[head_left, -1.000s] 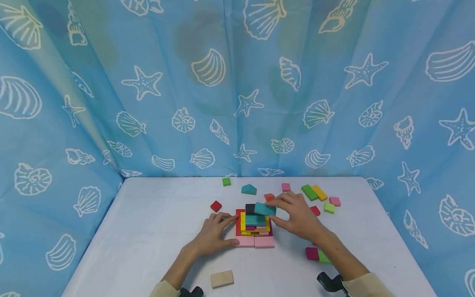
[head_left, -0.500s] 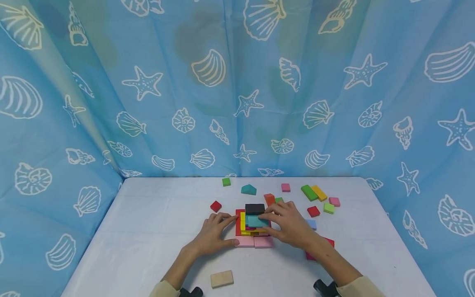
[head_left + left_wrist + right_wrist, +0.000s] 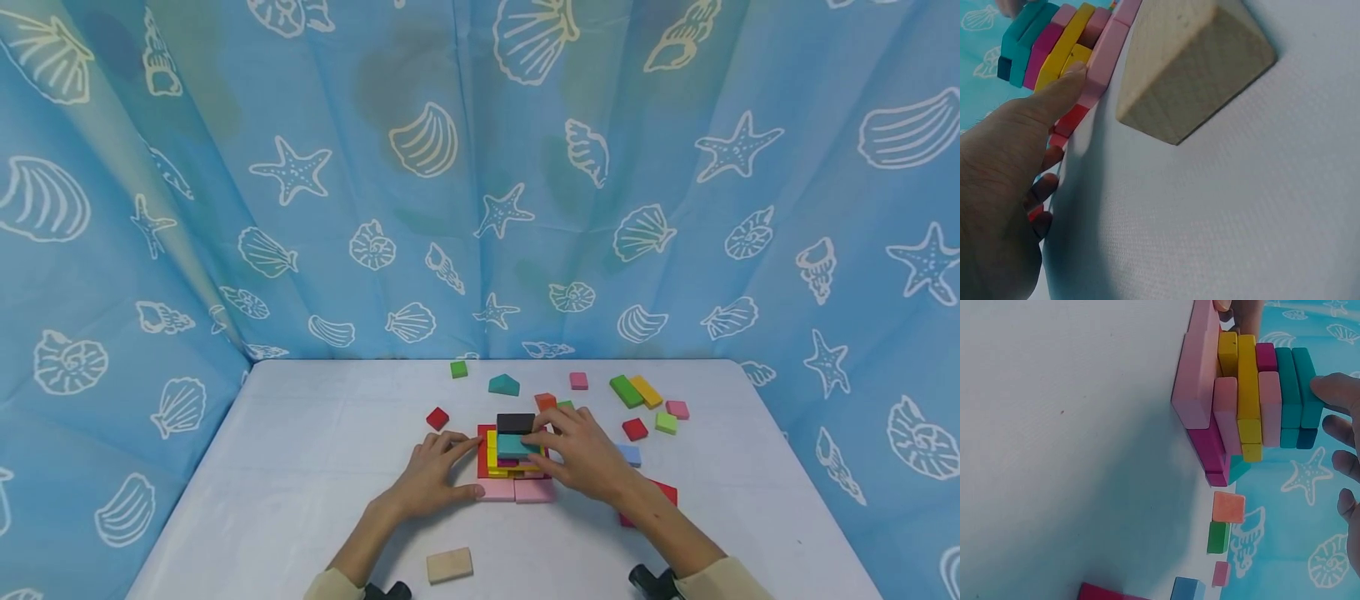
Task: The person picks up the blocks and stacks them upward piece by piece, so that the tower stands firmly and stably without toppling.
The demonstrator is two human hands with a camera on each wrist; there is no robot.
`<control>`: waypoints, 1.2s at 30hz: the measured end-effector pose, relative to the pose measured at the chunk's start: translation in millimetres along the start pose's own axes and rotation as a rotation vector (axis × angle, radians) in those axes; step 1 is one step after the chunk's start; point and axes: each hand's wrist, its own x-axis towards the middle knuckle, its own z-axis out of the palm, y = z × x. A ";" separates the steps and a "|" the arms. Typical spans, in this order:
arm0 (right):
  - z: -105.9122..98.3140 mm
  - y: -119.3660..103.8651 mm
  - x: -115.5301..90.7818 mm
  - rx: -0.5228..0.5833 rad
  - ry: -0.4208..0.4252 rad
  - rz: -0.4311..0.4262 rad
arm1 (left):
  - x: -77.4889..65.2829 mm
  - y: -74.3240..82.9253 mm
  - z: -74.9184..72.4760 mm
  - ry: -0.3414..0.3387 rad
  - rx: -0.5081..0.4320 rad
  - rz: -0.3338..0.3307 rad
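A layered stack of colored wooden blocks stands at the table's middle, with a black block (image 3: 516, 423) at its upper back. At the front of its top lies a teal block (image 3: 513, 447); the right hand (image 3: 581, 454) has thumb and fingertips at its right end. In the right wrist view the thumb (image 3: 1335, 390) overlaps the top teal layer. The left hand (image 3: 431, 471) rests at the stack's left side with extended fingers, index fingertip by a red block (image 3: 482, 454) and thumb at a pink block (image 3: 498, 490). Yellow blocks (image 3: 1247, 381) show between the layers.
A plain wooden block (image 3: 450, 566) lies near the front. Loose blocks spread behind and right: a teal pentagonal block (image 3: 504, 384), a green block (image 3: 626, 391), a blue block (image 3: 630, 455) and a red block (image 3: 635, 429). A shell-patterned curtain (image 3: 337, 200) stands behind the table.
The right hand has brought the teal block left and down, from tilted above the stack to flat in front of the black block. The left hand has stayed in place.
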 end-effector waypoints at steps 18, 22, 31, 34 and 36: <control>3.6 1.3 2.3 0.062 -0.009 0.046 | 0.1 -0.8 1.2 0.014 0.010 0.003; 2.8 -6.7 2.3 0.106 0.007 0.041 | 0.2 -1.6 0.9 0.019 0.006 0.014; 12.1 -48.8 6.3 0.447 -0.327 0.065 | -0.3 -1.1 -1.4 0.008 0.018 0.010; 15.7 -55.4 8.9 0.434 -0.423 0.081 | -0.2 -0.8 -1.6 0.004 0.022 0.011; 16.0 -57.3 9.9 0.404 -0.430 0.089 | 0.2 -1.0 -1.4 0.003 0.030 0.011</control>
